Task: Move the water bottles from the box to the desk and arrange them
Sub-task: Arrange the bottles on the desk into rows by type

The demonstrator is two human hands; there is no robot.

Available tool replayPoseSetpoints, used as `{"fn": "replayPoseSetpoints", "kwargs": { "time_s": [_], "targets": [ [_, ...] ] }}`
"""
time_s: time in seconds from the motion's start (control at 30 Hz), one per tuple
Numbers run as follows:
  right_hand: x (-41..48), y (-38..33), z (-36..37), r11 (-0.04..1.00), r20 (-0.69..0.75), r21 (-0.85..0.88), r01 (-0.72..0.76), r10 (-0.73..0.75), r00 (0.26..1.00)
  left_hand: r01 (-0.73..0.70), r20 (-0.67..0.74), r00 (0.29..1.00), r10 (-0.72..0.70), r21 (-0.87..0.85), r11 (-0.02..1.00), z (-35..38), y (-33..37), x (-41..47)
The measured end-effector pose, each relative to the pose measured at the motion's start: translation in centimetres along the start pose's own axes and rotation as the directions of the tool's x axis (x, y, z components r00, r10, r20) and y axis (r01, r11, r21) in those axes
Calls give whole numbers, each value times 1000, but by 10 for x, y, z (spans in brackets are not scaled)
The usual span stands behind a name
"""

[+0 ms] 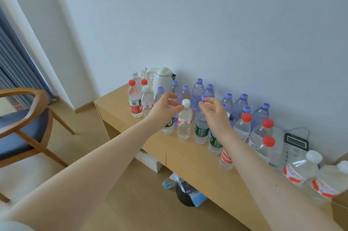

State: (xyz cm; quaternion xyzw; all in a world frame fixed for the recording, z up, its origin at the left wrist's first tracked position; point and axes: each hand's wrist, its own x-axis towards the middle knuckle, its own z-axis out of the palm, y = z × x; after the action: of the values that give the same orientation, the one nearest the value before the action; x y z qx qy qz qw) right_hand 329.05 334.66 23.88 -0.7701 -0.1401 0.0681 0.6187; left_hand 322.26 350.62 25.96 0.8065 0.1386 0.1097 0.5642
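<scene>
Several water bottles stand on the wooden desk (pixel 120 110) against the wall: purple-capped ones (pixel 197 93) at the back, red-capped ones (pixel 134 99) at left and right, green-labelled ones (pixel 201 129) in front. A white-capped bottle (pixel 185 121) stands upright between my hands. My left hand (pixel 165 107) hovers just left of its cap with fingers loosely spread, thumb tip near the cap. My right hand (pixel 214 112) hovers right of it, fingers relaxed, holding nothing. No box is in view.
A white kettle (pixel 162 80) stands at the desk's back left. A desk phone (pixel 295 144) sits at the right, with two large white-capped jugs (pixel 301 170) beyond. A wooden chair (pixel 24 118) stands at left. A dark bin (pixel 185 195) sits under the desk.
</scene>
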Motion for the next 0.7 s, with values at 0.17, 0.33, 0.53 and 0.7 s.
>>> {"fn": "replayPoseSetpoints", "kwargs": {
  "time_s": [0.17, 0.33, 0.53, 0.7],
  "targets": [
    [71, -5, 13, 999, -55, 37, 25, -23, 998, -71, 0, 997, 71, -21, 997, -14, 13, 71],
    [114, 0, 20, 999, -101, 42, 11, -7, 995, -105, 38, 994, 107, -49, 993, -24, 5, 125],
    [167, 2, 31, 1000, -209, -9, 7, -9, 978, -164, 154, 973, 170, -54, 985, -39, -7, 204],
    [207, 2, 57, 999, -351, -22, -47, 36, 936, -216, 319, 922, 221, -51, 975, -52, -23, 267]
  ]
}}
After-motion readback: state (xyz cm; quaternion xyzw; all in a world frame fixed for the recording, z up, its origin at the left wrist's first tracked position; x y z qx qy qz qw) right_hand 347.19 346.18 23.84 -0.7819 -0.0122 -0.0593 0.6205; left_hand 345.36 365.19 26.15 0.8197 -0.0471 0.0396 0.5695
